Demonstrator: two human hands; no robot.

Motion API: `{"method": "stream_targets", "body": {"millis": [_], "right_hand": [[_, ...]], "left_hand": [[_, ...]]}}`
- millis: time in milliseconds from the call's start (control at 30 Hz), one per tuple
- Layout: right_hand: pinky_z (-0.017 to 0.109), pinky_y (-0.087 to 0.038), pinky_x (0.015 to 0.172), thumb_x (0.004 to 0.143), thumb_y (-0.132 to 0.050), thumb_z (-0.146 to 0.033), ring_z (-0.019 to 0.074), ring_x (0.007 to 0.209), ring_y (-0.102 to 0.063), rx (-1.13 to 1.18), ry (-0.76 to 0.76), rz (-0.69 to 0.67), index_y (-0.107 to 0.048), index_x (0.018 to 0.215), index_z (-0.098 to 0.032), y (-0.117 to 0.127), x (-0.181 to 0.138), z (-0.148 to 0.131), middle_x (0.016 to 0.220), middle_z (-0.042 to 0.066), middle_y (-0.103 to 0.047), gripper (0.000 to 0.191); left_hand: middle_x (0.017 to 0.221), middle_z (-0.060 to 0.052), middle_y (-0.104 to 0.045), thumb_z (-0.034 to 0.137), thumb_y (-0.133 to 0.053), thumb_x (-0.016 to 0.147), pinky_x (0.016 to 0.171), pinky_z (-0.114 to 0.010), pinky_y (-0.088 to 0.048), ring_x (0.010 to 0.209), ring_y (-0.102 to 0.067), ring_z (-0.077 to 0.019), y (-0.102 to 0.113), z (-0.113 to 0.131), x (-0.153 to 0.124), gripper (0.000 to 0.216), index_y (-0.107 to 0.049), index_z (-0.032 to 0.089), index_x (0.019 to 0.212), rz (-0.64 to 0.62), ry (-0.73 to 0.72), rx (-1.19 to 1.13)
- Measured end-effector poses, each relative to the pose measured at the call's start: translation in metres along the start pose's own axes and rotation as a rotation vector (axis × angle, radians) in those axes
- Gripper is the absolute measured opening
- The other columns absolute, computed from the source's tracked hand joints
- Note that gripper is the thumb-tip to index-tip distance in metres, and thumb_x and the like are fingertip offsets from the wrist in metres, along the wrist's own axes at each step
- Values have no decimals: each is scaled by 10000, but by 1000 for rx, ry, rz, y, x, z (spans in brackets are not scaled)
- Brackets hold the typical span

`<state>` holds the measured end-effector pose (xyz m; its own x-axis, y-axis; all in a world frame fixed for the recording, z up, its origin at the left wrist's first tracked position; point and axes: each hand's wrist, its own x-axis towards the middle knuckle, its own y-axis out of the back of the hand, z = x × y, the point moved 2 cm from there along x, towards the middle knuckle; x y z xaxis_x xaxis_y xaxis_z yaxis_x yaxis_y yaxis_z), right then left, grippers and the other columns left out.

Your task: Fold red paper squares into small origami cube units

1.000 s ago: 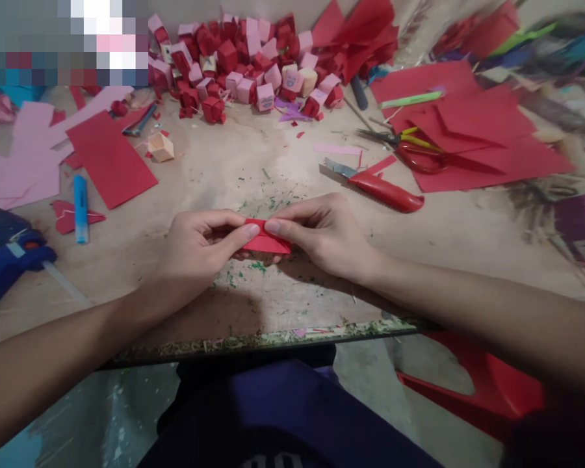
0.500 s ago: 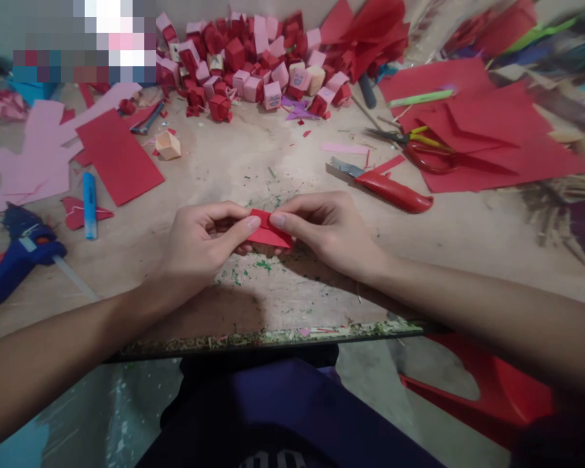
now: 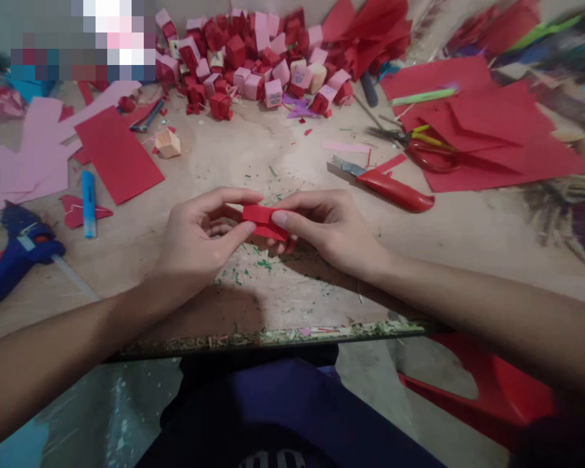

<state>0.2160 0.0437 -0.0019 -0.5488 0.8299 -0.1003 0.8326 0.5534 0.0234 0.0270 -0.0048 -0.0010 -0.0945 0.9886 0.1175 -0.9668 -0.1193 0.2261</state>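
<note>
A small folded piece of red paper (image 3: 259, 214) is held in the air over the table, with a crease running along its length. My right hand (image 3: 322, 224) pinches its right end, thumb on top and fingertips showing underneath. At the paper's left end is my left hand (image 3: 199, 227), its index finger lifted and stretched above the paper. The left thumb tip rests at the lower left edge, apart from that index finger.
Red-handled pliers (image 3: 387, 188) and scissors (image 3: 429, 149) lie right, beside red paper sheets (image 3: 511, 130). A blue glue gun (image 3: 19, 257), blue marker (image 3: 88, 205) and red card (image 3: 119, 156) lie left. Pink and red paper cubes (image 3: 273, 93) are heaped behind. Green scraps (image 3: 263, 264) litter the table.
My left fingers have loosened and spread from the paper, the index rising off it. The paper has shifted slightly left and up in my right hand.
</note>
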Motion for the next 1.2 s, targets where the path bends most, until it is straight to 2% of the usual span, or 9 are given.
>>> {"method": "stream_targets", "body": {"millis": [167,300,467,667,867,967,1100,1200], "right_hand": [[260,-554,596,889,-847,-429,146,657,-668,35,22,-33,-795,934,-197,2,-1,2,765,24,-755,241],[269,-566,615,828,-899,-364,156,684,-678,63,6,-15,-760,899,-203,2,0,3,791,16,-760,223],[266,-544,590,893,-824,-280,145,649,-665,63,-2,-4,-750,870,-196,0,1,3,757,21,-756,114],[266,-557,620,897,-806,-265,136,649,-662,67,9,22,-761,854,-192,-1,1,1,763,21,-760,97],[251,-502,547,890,-801,-264,123,600,-608,80,27,148,-762,822,-184,2,1,4,730,12,-731,111],[248,-487,539,894,-790,-257,121,594,-593,51,35,168,-761,804,-183,2,0,3,708,8,-713,120],[253,-477,536,895,-779,-251,127,595,-585,-34,17,130,-767,814,-189,1,-1,1,695,2,-698,103],[264,-493,557,901,-775,-273,138,618,-603,-75,26,90,-767,811,-197,0,-1,1,710,6,-706,118]], "left_hand": [[873,-28,-800,242,-848,815,698,-253,-625,749,-742,-164,1,-4,1,239,-831,196,1049,11,14,-1],[877,-37,-807,315,-800,888,659,-239,-605,741,-740,-160,1,-4,1,153,-835,202,985,10,33,-59],[708,-11,-750,321,-775,900,544,-215,-553,595,-678,-131,1,-2,2,143,-810,189,857,33,67,-77],[618,5,-697,269,-739,905,493,-212,-498,519,-618,-116,3,-3,4,128,-780,193,810,-25,95,-140],[537,42,-560,173,-690,864,434,-205,-354,459,-463,-77,0,7,0,152,-713,179,714,-149,77,8],[597,35,-594,202,-690,871,433,-213,-332,478,-456,-77,-1,11,-3,119,-716,183,756,-163,58,53],[724,-10,-702,332,-771,844,486,-224,-419,593,-595,-125,-2,9,-3,149,-746,187,821,-137,78,92],[792,-27,-751,359,-815,810,540,-241,-488,656,-661,-153,-3,7,-2,181,-756,191,843,-147,93,104]]}}
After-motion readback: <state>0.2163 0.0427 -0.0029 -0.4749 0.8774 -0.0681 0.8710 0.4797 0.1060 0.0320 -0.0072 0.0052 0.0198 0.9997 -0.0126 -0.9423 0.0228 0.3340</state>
